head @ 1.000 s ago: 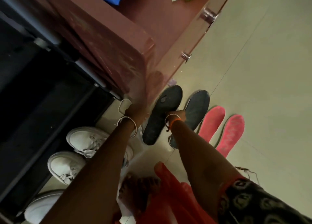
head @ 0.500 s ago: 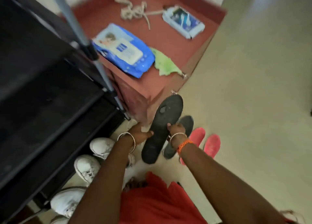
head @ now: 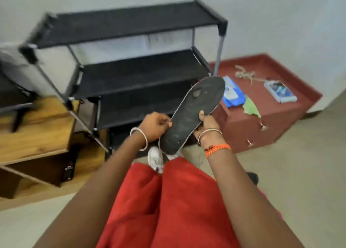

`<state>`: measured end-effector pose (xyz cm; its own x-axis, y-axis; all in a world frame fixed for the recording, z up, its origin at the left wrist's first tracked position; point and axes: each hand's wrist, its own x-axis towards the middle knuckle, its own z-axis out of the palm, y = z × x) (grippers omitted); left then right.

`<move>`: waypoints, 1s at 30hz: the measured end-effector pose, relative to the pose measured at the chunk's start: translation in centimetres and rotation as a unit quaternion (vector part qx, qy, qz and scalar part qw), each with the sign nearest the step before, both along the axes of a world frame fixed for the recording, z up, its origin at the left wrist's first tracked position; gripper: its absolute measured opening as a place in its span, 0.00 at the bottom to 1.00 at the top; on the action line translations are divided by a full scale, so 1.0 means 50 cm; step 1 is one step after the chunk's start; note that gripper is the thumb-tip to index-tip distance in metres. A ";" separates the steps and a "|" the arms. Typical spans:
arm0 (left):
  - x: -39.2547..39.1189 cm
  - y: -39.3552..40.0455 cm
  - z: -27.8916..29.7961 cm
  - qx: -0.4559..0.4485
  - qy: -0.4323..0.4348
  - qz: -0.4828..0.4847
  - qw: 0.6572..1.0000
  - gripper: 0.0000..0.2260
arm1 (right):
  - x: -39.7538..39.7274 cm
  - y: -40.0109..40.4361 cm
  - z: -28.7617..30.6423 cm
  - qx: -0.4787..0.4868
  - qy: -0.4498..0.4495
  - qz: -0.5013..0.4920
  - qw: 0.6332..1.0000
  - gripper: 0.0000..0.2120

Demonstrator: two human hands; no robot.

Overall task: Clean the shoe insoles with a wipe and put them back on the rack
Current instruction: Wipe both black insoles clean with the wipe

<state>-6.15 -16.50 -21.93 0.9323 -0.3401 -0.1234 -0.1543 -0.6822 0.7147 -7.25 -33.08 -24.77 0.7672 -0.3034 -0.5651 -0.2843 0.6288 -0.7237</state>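
A dark, worn insole is held up in front of the black shoe rack, toe end pointing up and right. My left hand pinches its left edge near the middle. My right hand grips its right edge, thumb on the top face. A blue pack of wipes lies on the low red cabinet to the right, partly hidden behind the insole. The rack's shelves that show are bare.
A green cloth, a second wipes pack and a knotted cord lie on the red cabinet. A white shoe sits on the floor below the insole. A wooden shelf unit stands left of the rack.
The view has swung up from the floor to the rack. The insole has been lifted off the floor and now sits higher, held by both hands. The other insoles have dropped out of view.
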 end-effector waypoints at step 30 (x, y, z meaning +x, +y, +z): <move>0.119 0.199 -0.009 -0.567 0.148 0.519 0.622 0.09 | 0.225 0.290 0.059 -0.187 -0.056 0.258 0.946 0.14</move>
